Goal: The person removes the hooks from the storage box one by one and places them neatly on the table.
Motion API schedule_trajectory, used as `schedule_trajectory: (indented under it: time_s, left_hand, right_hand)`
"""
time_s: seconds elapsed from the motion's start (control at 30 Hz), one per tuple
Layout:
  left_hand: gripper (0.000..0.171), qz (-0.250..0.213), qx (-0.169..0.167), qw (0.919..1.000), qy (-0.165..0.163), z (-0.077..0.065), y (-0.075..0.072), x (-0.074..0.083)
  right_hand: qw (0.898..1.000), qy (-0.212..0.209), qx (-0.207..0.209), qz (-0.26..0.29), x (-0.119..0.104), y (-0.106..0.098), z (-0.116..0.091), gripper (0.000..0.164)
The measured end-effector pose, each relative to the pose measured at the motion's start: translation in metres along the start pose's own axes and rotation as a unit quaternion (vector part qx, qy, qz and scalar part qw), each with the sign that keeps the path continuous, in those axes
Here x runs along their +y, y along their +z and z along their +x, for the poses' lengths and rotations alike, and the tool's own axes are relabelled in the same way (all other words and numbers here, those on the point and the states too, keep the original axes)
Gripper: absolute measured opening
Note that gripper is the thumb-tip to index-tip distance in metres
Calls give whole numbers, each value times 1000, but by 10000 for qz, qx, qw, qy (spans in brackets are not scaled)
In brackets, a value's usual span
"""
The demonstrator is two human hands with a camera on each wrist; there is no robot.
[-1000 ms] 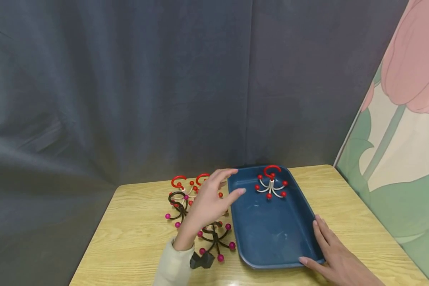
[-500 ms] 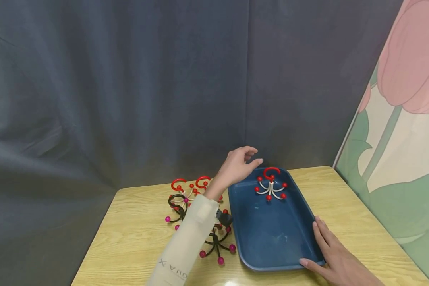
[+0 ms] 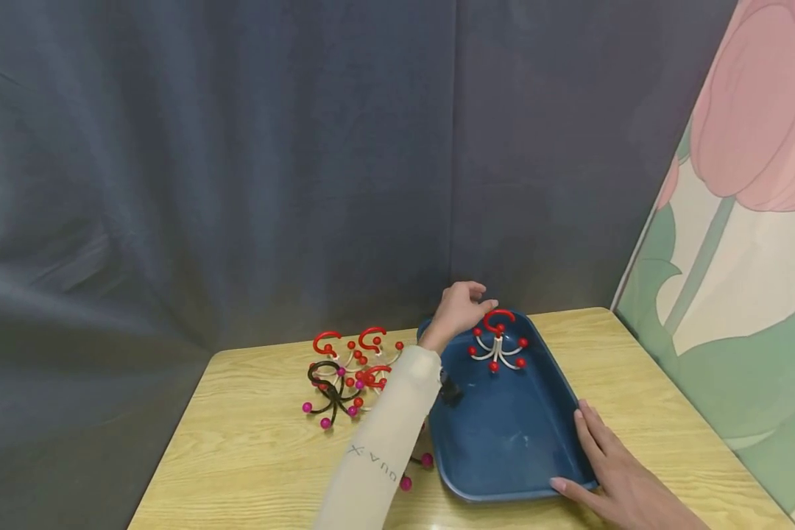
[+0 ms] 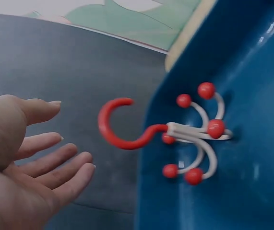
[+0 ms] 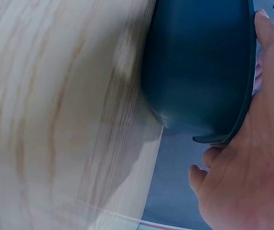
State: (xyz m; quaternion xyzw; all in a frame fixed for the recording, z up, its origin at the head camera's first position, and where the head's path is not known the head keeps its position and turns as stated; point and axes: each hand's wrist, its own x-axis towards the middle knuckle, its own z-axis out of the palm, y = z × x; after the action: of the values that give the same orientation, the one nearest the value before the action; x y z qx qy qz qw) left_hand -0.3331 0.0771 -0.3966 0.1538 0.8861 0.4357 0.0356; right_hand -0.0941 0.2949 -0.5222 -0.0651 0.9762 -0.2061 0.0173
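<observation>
A white multi-arm hanging hook (image 3: 498, 352) with red ball tips and a red curved top stands in the far part of the blue tray (image 3: 503, 427). My left hand (image 3: 460, 308) is above the tray's far end, near the red top. In the left wrist view, a gap separates the loosely spread fingers (image 4: 65, 167) from the hook. My right hand (image 3: 612, 467) rests against the tray's near right corner, its fingers along the outer side and its thumb at the near rim. The right wrist view shows that hand (image 5: 252, 163) beside the tray wall.
Left of the tray, more hanging hooks stand grouped on the wooden table (image 3: 238, 427): white ones with red tops (image 3: 327, 344) and a black one (image 3: 333, 397) with magenta balls. Another black one is mostly hidden by my left sleeve (image 3: 391, 442). A dark curtain (image 3: 305, 184) hangs behind.
My left hand has moved right and away from me, from over the grouped hooks' right side to beside the white hook's red top. My right hand stays at the tray corner.
</observation>
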Motion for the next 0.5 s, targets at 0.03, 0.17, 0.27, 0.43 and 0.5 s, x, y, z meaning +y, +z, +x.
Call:
schedule_trajectory:
  time_s: [0.03,0.17,0.27,0.43,0.5]
  left_hand:
    - [41,-34,30,10000,-48,2,4,-2]
    - [40,-294,86,9993,-195,7,21,-10]
    - [40,-492,108,9985,-215,6,32,-17]
    - [39,-765,52,9969,-162,4,44,-28]
    - [36,-838,54,9964,-119,4,47,-31]
  right_hand:
    - [10000,-21,20,-1,0,0,1,119]
    - [10000,-77,58,-23,0,-2,3,120]
    - [9999,-94,60,-45,-1,-2,3,119]
    - [10000,-75,36,-10,-2,-2,2,119]
    - [10000,-65,23,11,-2,-2,2,119]
